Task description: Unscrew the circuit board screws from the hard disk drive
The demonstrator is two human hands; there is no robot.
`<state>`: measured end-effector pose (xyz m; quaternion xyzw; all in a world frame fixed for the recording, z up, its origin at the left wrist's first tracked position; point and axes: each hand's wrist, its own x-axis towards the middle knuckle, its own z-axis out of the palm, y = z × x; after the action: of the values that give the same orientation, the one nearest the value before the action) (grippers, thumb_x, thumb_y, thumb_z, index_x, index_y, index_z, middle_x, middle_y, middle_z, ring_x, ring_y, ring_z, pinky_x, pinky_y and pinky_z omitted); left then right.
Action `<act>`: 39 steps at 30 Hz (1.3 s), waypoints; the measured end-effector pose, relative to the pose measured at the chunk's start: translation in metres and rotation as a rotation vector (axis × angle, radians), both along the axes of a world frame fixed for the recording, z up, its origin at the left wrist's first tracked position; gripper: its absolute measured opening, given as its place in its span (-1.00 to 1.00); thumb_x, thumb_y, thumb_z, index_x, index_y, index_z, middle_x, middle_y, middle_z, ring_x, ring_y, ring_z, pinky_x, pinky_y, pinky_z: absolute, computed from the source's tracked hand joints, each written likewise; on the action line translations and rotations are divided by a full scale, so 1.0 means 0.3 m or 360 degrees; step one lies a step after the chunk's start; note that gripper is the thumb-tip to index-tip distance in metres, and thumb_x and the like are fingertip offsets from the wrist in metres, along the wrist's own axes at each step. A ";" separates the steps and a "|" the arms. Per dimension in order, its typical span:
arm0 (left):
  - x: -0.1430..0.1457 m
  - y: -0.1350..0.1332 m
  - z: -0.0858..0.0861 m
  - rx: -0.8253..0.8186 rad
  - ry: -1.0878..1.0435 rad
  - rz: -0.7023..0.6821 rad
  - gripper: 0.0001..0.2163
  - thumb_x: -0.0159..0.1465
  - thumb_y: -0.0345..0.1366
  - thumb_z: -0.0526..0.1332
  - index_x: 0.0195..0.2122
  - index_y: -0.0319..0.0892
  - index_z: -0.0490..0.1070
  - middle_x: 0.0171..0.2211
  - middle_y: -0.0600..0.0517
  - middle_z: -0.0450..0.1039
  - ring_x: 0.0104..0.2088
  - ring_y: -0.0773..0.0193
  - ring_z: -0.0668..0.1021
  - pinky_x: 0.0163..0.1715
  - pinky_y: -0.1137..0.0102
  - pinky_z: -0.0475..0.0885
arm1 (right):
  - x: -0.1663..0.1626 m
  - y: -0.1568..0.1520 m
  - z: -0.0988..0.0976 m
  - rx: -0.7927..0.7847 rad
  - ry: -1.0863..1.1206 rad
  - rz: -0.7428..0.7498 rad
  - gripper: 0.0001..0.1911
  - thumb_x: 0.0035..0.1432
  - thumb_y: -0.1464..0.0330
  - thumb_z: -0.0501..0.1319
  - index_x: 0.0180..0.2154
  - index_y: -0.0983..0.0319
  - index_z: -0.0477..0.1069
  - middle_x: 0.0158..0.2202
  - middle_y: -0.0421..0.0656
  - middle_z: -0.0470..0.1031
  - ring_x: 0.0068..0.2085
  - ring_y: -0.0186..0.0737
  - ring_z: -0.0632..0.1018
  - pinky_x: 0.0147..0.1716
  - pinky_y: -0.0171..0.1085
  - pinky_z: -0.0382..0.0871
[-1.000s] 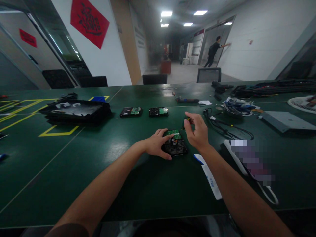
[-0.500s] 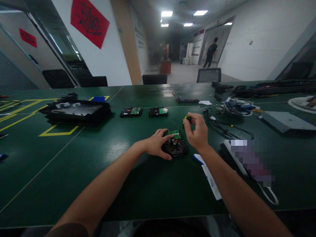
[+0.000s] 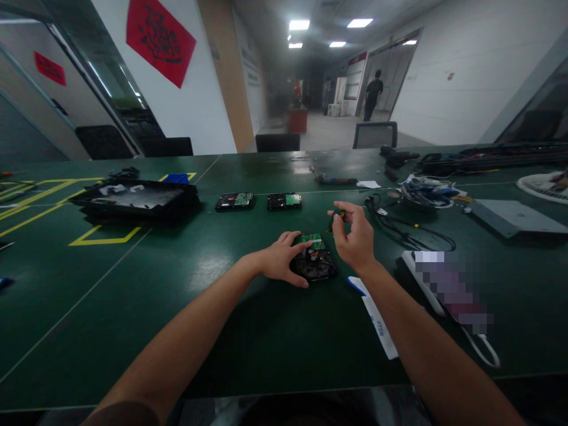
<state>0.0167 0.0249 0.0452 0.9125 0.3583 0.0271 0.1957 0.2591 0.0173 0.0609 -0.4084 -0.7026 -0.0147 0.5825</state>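
A black hard drive [image 3: 316, 262] with a green circuit board lies circuit side up on the green table [image 3: 133, 296] in front of me. My left hand [image 3: 279, 260] rests on its left edge, fingers curled around it. Just to the right, my right hand [image 3: 355, 236] is held above the drive's far right corner, its fingers pinched on a small screwdriver [image 3: 333, 220] with a dark and yellow handle that points down toward the drive.
Two more hard drives [image 3: 235, 201] [image 3: 284, 201] lie further back. A black tray [image 3: 135, 198] sits at the left inside yellow floor-tape markings. Cables [image 3: 408, 231], a grey box [image 3: 510, 218] and a white strip [image 3: 377, 325] lie at the right. A person [image 3: 371, 94] walks in the corridor.
My right hand turned the screwdriver a little between its fingers and stayed in place. My left hand did not move. The person in the corridor moved left from the wall.
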 end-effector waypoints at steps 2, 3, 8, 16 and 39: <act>0.000 -0.001 0.001 -0.0003 0.0009 -0.0002 0.15 -0.02 0.40 0.36 0.50 0.08 -0.08 0.51 -0.14 -0.32 0.45 -0.41 -0.17 0.36 -0.22 0.01 | 0.001 0.003 -0.005 -0.0022 0.0034 -0.0002 -0.68 0.36 0.32 0.19 0.12 0.14 0.33 0.01 -0.03 0.53 -0.11 -0.09 0.63 -0.11 -0.03 0.60; 0.000 -0.001 0.002 -0.0005 0.0014 -0.0004 0.14 -0.02 0.41 0.35 0.50 0.08 -0.08 0.51 -0.14 -0.33 0.45 -0.41 -0.17 0.36 -0.21 0.02 | 0.004 0.004 -0.007 -0.0014 0.0027 -0.0030 -0.67 0.34 0.29 0.22 0.11 0.14 0.34 -0.02 -0.04 0.53 -0.12 -0.09 0.62 -0.12 -0.03 0.60; 0.002 0.000 -0.001 0.0003 0.0015 -0.0002 0.14 -0.02 0.39 0.37 0.50 0.09 -0.09 0.51 -0.12 -0.33 0.46 -0.40 -0.17 0.37 -0.20 0.01 | 0.010 0.007 -0.005 0.0043 -0.0125 -0.0086 -0.63 0.34 0.28 0.22 0.15 0.11 0.36 -0.04 -0.03 0.48 -0.05 -0.03 0.56 -0.09 0.01 0.58; 0.002 -0.002 -0.005 0.0025 -0.0010 -0.0016 0.15 -0.02 0.41 0.35 0.50 0.03 -0.06 0.51 -0.17 -0.31 0.46 -0.38 -0.16 0.38 -0.17 0.00 | -0.001 0.012 -0.010 0.0030 -0.0062 -0.0046 -0.62 0.33 0.32 0.23 0.16 0.13 0.33 0.03 -0.02 0.50 -0.05 -0.05 0.60 -0.08 0.00 0.59; 0.000 0.000 -0.007 0.0022 0.0010 -0.0004 0.14 -0.01 0.40 0.35 0.50 0.08 -0.10 0.51 -0.12 -0.33 0.46 -0.40 -0.17 0.37 -0.20 0.01 | -0.009 0.006 -0.009 0.0034 -0.0020 -0.0043 -0.70 0.40 0.33 0.13 0.13 0.15 0.33 0.04 -0.01 0.53 -0.07 -0.09 0.63 -0.06 -0.03 0.57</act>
<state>0.0168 0.0249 0.0432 0.9143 0.3576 0.0265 0.1883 0.2563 0.0191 0.0582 -0.4116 -0.7004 -0.0326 0.5822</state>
